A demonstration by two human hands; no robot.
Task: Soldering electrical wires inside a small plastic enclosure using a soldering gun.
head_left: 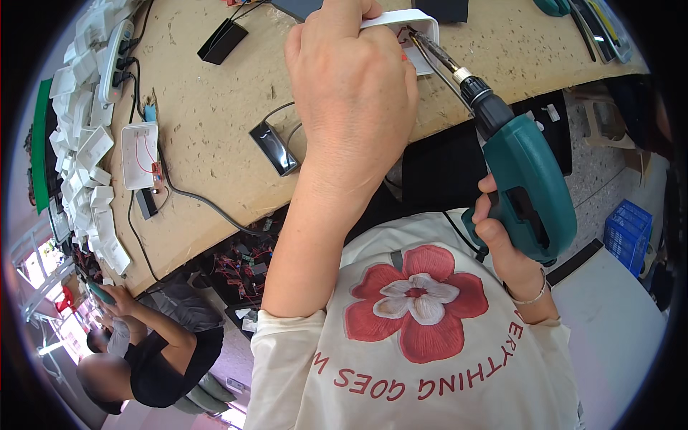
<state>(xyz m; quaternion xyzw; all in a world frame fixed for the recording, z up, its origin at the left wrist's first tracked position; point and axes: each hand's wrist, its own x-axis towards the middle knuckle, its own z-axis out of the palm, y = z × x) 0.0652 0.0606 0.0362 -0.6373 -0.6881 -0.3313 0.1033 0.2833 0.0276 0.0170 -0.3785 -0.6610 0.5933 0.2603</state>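
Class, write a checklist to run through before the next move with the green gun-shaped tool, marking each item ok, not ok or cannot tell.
1. Right grip closed around the green gun-shaped tool: ok.
2. Tool's tip reaching into the open white case: ok.
3. Left grip holding the case firmly: cannot tell, its fingertips are hidden.
4. Left grip well away from the tip: not ok, it looks close.
5. Tool's cord traceable to the power strip: cannot tell.

- Power strip (pixel 113 72), white, with black plugs (pixel 124 62) inserted
- Plastic crate (pixel 628 236), blue, at right
- Long strip (pixel 41 154), green, far left
- Co-worker (pixel 163 373), black short-sleeved top, lower left
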